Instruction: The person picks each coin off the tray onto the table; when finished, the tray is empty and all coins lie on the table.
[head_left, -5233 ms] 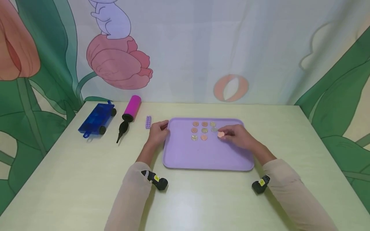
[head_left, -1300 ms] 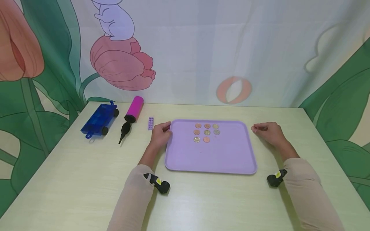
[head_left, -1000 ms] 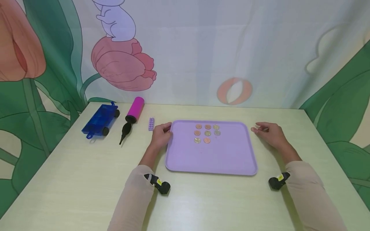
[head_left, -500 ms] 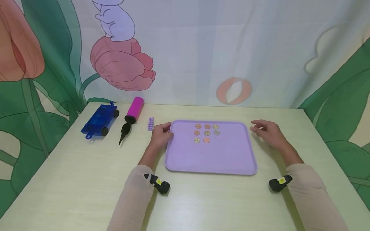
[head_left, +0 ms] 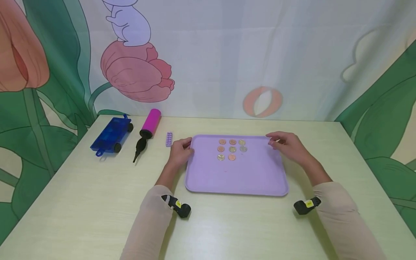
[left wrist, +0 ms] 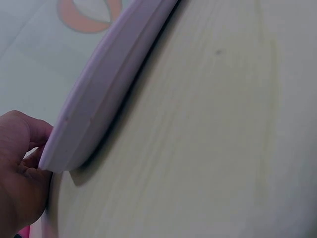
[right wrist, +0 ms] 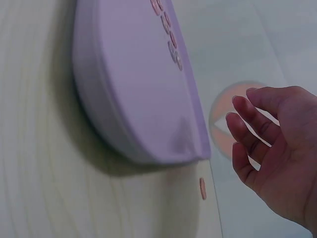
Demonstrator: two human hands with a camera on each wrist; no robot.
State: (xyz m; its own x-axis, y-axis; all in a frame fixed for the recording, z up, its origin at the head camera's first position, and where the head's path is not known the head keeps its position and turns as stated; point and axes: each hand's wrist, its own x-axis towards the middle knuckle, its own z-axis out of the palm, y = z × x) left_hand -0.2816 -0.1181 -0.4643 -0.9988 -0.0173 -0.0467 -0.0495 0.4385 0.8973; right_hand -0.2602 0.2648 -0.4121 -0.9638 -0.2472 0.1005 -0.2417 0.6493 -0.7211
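The purple tray (head_left: 208, 177) lies on the table with several copper, gold and silver coins (head_left: 232, 149) in rows near its far side. My left hand (head_left: 180, 151) grips the tray's left rim; in the left wrist view its thumb and fingers meet at the tray edge. My right hand (head_left: 287, 146) hovers over the tray's right rim, fingers loosely bent and holding nothing. In the right wrist view, a single copper coin (right wrist: 202, 188) lies on the table just past the tray's right side; the hand hides it in the head view.
To the left lie a small purple toy brick (head_left: 169, 139), a magenta hand pump (head_left: 151, 124) with a black nozzle, and a translucent blue toy cart (head_left: 112, 134) with black wheels. A printed curtain (head_left: 201, 72) hangs behind the table (head_left: 208, 227).
My right hand carried a copper coin from the tray to the table on the right and released it. It has since come back left, to the tray's rim. The left hand stays put.
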